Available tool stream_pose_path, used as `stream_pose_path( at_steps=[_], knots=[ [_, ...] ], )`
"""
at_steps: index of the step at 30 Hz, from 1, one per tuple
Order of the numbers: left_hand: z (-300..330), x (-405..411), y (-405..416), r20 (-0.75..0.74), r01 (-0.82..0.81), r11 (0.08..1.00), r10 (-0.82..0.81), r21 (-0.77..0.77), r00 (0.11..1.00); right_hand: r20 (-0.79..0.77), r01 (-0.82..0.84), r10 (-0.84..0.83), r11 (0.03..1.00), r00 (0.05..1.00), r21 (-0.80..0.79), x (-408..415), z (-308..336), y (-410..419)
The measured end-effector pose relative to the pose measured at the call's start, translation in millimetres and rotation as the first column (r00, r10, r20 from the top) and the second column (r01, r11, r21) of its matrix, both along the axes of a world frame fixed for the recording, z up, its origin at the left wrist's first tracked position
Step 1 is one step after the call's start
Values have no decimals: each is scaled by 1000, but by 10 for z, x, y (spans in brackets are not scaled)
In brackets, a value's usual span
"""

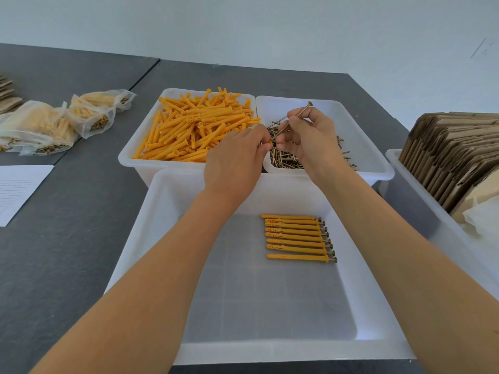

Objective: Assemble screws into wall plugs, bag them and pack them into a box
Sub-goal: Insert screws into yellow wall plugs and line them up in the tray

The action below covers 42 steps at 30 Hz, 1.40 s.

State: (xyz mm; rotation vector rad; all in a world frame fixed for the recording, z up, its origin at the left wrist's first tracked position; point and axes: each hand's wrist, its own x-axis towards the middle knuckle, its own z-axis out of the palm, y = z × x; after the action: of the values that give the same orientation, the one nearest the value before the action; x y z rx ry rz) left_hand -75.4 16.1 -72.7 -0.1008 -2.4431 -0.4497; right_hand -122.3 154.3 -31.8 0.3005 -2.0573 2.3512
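Screw meets plug over the bins.
L hand [233, 160] pinches an orange plug [270, 144] at its fingertips; R hand [306, 136] pinches a screw [293, 116], tilted, tip at plug mouth, head up-right. Both hover btw plug bin [129, 155] & screw bin [378, 163]. Eight done sets [297, 237] lie in a row in the near tray [270, 349]; filled bags [54, 125] far left.

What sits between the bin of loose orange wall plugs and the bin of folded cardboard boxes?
In the head view, the white bin of screws, with both hands working above its left end, lies between the plug bin and the cardboard bin.
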Motion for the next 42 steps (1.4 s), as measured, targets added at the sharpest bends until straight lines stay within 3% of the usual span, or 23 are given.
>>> stream_pose_path(
  at_steps=[6, 12, 19, 21, 26, 35, 39, 42],
  knots=[
    [-4, 4, 10, 2, 0, 1000, 0, -5, 1000, -51, 33, -30, 998, 998, 57, 11, -7, -21],
    [3, 8, -2, 10, -17, 1000, 17, -4, 1000, -38, -55, 60, 991, 998, 121, 35, -8, -46],
    [25, 25, 10, 13, -13, 999, 13, 38, 1000, -6, 100, -101, 994, 995, -41, 3, 17, -6],
    [28, 27, 8, 14, -14, 999, 13, 46, 1000, 11, 73, -73, 997, 997, -39, 2, 17, 13],
    [29, 29, 8, 11, -13, 999, 13, 51, 1000, -28, -69, 77, 975, 997, 213, 36, -5, -17],
    [34, 10, 12, -16, -29, 992, 31, 120, 999, -44, -177, 216, 886, 975, 428, 73, -38, -58],
    [121, 23, 21, -77, 32, 961, -11, 275, 997, 64, -149, 135, 935, 989, 323, 20, 5, -43],
    [301, 62, 103, -160, 130, 919, -75, 371, 984, 128, -33, 6, 977, 992, 210, -70, 8, 50]
  ],
)
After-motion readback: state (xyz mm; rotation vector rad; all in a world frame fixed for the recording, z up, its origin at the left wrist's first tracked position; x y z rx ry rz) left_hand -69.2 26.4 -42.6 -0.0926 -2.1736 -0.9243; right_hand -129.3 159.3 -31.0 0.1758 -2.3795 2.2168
